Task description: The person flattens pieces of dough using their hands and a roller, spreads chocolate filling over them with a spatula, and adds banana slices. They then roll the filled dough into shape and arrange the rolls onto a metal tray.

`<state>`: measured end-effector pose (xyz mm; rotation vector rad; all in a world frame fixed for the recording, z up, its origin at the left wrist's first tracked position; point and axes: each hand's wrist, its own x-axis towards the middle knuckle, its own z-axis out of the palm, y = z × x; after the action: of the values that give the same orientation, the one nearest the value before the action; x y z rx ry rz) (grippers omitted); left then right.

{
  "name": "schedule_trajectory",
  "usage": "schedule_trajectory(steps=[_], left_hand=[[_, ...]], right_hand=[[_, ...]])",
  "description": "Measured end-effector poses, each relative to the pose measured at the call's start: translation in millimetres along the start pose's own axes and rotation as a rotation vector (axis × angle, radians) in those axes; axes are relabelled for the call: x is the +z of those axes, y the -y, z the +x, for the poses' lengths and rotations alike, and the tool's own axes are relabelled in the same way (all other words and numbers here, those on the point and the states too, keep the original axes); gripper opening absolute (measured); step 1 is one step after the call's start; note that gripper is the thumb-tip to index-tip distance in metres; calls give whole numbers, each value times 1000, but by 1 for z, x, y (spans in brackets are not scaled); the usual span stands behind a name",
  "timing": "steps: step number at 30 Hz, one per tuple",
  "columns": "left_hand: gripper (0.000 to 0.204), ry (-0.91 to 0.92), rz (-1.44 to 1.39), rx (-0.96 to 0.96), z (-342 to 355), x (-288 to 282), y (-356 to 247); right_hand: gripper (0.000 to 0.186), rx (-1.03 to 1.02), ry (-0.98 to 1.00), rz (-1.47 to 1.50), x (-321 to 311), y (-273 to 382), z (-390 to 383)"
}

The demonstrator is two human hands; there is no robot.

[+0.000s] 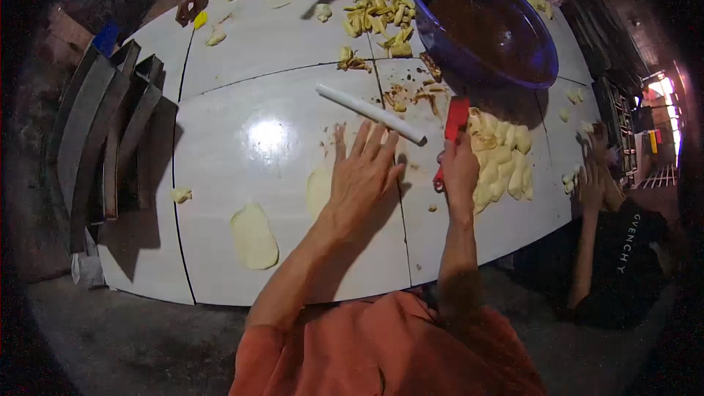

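My left hand (364, 169) is open, fingers spread on the white tabletop (220, 128), just below a white rolling pin (370, 114). A flattened dough piece (317, 191) lies partly under that hand and wrist; another (253, 238) lies nearer me. My right hand (460, 169) grips a red-handled tool (457, 111), probably a scraper or cutter, held upright at the left edge of a lumpy mass of pale dough (502, 161). Scraps of dough with brown smears (414, 95) lie above the rolling pin.
A large purple basin (534, 66) holding brown liquid stands at upper right. Dark metal trays (81, 154) stand at left. Dough strips (378, 15) lie at the back. A co-worker's hand (189, 7) is at upper left; another person's hands (592, 176) and dark sleeve (620, 257) are at right.
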<state>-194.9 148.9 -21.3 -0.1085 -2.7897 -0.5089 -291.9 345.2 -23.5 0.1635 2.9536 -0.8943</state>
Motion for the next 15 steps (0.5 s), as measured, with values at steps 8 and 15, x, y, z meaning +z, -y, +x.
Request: schedule_trajectory(steps=[8, 15], left_hand=[[69, 67, 65, 167, 80, 62, 10], [70, 116, 70, 212, 56, 37, 59]], right_hand=[[37, 130, -83, -89, 11, 10, 22], [34, -102, 13, -93, 45, 46, 21]])
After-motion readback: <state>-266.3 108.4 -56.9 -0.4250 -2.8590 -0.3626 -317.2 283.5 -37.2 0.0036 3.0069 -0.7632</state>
